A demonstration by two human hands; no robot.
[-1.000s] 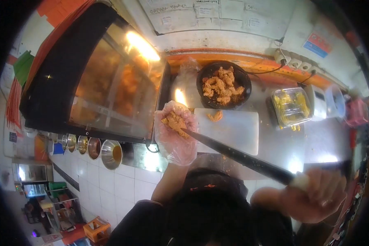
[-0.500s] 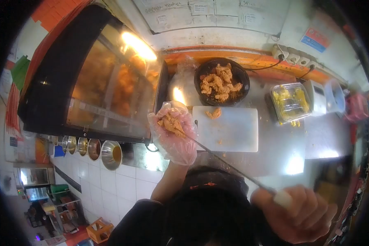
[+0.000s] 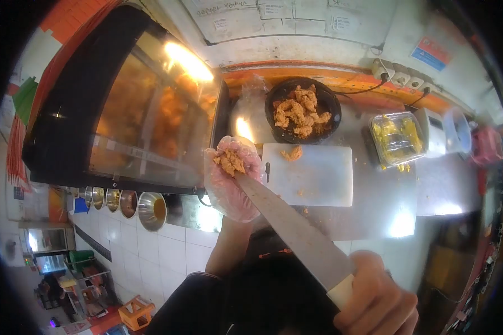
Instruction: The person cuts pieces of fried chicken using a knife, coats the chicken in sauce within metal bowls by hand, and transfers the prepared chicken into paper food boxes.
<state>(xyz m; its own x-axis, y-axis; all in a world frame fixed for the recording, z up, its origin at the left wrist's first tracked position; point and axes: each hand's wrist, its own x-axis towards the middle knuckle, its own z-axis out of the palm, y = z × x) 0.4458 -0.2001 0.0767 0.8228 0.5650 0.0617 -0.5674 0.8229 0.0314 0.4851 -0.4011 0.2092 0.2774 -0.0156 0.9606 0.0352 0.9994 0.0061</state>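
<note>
My left hand (image 3: 233, 195), in a clear plastic glove, cups a piece of fried chicken (image 3: 229, 162) in its curled fingers. My right hand (image 3: 381, 298) is bare and wrapped round the pale handle of a large knife (image 3: 296, 226). The blade runs up and left, its flat side facing the camera, and its tip meets the lower edge of the chicken. Beside my left hand lies a white cutting board (image 3: 318, 178) with a small fried piece (image 3: 292, 153) and crumbs on it. Behind the board stands a black bowl (image 3: 336, 120) of fried chicken.
A lit glass warming cabinet (image 3: 151, 111) fills the left side. Steel bowls (image 3: 152, 211) line up below it. On the right of the counter are a clear tub (image 3: 397, 139) with yellow contents and a white device (image 3: 430, 131). Power sockets (image 3: 399, 79) run along the wall.
The knife has turned from edge-on to showing its broad side, and my right hand has shifted left. My left hand has moved slightly, still holding the chicken.
</note>
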